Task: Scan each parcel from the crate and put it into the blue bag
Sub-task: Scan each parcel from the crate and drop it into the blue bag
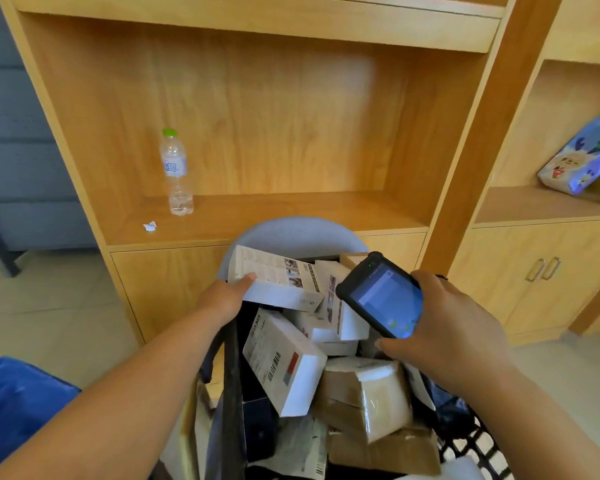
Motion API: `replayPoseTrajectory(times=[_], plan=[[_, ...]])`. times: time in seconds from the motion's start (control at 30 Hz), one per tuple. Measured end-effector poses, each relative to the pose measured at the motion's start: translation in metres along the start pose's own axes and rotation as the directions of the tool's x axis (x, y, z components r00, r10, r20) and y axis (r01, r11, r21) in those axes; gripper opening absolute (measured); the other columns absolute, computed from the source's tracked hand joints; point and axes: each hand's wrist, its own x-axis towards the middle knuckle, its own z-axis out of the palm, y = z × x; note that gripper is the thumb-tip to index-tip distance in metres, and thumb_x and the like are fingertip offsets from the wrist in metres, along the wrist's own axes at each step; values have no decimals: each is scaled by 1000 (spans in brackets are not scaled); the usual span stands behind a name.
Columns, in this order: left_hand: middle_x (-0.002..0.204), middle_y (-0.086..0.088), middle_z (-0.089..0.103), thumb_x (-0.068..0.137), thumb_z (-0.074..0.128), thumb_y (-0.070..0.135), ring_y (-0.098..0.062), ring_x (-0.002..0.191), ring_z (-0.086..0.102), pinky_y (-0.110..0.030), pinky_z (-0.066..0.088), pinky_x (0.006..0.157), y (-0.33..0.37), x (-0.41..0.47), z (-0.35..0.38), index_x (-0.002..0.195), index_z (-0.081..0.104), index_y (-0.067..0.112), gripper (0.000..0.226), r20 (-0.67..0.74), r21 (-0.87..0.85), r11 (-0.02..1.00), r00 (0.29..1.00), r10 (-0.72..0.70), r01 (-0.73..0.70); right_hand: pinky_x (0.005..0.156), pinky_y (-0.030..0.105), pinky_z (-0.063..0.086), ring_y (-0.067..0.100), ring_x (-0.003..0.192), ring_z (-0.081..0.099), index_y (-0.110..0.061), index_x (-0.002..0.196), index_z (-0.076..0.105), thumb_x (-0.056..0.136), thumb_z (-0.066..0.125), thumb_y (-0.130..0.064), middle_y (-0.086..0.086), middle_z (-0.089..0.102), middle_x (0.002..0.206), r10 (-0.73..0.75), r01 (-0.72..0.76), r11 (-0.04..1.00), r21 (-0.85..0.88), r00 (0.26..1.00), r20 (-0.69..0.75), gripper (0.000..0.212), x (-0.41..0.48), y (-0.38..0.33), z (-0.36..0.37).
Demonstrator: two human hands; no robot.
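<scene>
Currently, your left hand point(227, 299) grips the near end of a long white box point(278, 278), thumb on its top face and fingers hidden under it. The box lies tilted across the far end of the pile. Your right hand point(444, 327) is wrapped round a black handheld scanner point(381, 296), fingers curled at its far edge and thumb at its near corner. The scanner's lit screen faces up and its head points toward the white box, just beside it.

Below both hands, the black crate point(471, 441) holds a heap of parcels, among them a white barcode box point(284, 362) leaning against a brown taped parcel point(368, 400). The blue bag point(18, 403) sits at your lower left, beside the crate and apart from it.

Behind the crate rises a grey rounded chair back point(291, 233). Further off, a wooden shelf point(291, 213) carries 1 upright water bottle point(176, 171) with a green cap and a paper scrap point(150, 226) near it. To the right, a patterned gift bag point(582, 161) leans in the next shelf bay, above cupboard doors with 2 handles point(542, 270).
</scene>
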Motion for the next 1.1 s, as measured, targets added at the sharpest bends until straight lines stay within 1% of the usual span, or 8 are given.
replayPoseTrajectory(times=[0.2, 0.5, 0.63, 0.7, 0.83, 0.93, 1.03, 1.1], plan=[[103, -9, 50, 90, 63, 32, -25, 89, 49, -31, 38, 76, 4, -1, 3, 129, 51, -2, 53, -64, -246, 968, 996, -65, 48, 68, 28, 47, 12, 90, 51, -26, 134, 34, 63, 76, -58, -10, 50, 105, 3, -3, 1000, -1, 1000, 8, 88, -2, 1, 8], [116, -19, 60, 84, 72, 20, -35, 103, 60, -34, 46, 73, 6, -47, -18, 120, 56, -4, 46, -121, -147, 989, 992, -25, 7, 71, 31, 50, 14, 92, 51, -25, 136, 34, 63, 76, -54, -7, 52, 106, 5, -3, 997, 79, 1000, -21, 89, -40, 4, -18], [107, -15, 64, 78, 75, 14, -28, 90, 59, -41, 54, 85, 6, -77, -16, 108, 62, 6, 34, -59, -273, 960, 997, 53, -67, 71, 30, 48, 13, 93, 50, -26, 140, 30, 64, 76, -54, -8, 53, 111, 14, -12, 992, 124, 1000, -16, 93, -66, 7, -28], [103, -10, 66, 76, 74, 10, -25, 87, 60, -37, 54, 78, 9, -100, -15, 99, 63, 13, 26, -84, -290, 939, 982, 170, -187, 73, 33, 51, 14, 94, 53, -26, 136, 35, 63, 78, -53, -9, 52, 107, 16, -12, 987, 162, 1000, -23, 89, -77, 11, -31], [106, 6, 60, 75, 74, 9, -14, 96, 59, -32, 51, 77, 2, -154, -16, 106, 55, 27, 41, -120, -174, 847, 865, 487, -502, 72, 35, 53, 14, 89, 55, -25, 122, 43, 59, 80, -53, -10, 52, 99, 51, -44, 976, 214, 998, -24, 79, -103, 24, -34], [120, 18, 52, 79, 72, 4, -4, 111, 52, -26, 48, 91, -17, -190, -9, 116, 49, 40, 57, 61, -151, 761, 762, 644, -631, 73, 36, 52, 15, 88, 53, -25, 126, 43, 58, 82, -52, -10, 52, 99, 82, -74, 967, 242, 996, -24, 83, -122, 36, -36], [135, 23, 35, 82, 66, -1, -2, 131, 36, -19, 34, 108, -40, -208, 7, 128, 46, 32, 59, 272, -2, 660, 635, 723, -751, 69, 33, 46, 15, 87, 50, -25, 129, 43, 57, 83, -50, -11, 48, 98, 107, -97, 963, 253, 994, -28, 85, -139, 46, -35], [141, 21, 23, 83, 59, -9, -4, 138, 26, -7, 21, 108, -49, -213, 17, 126, 40, 32, 62, 303, 28, 653, 629, 716, -757, 65, 31, 44, 15, 85, 51, -26, 125, 44, 56, 81, -52, -12, 49, 97, 120, -111, 961, 252, 993, -22, 83, -147, 52, -33]])
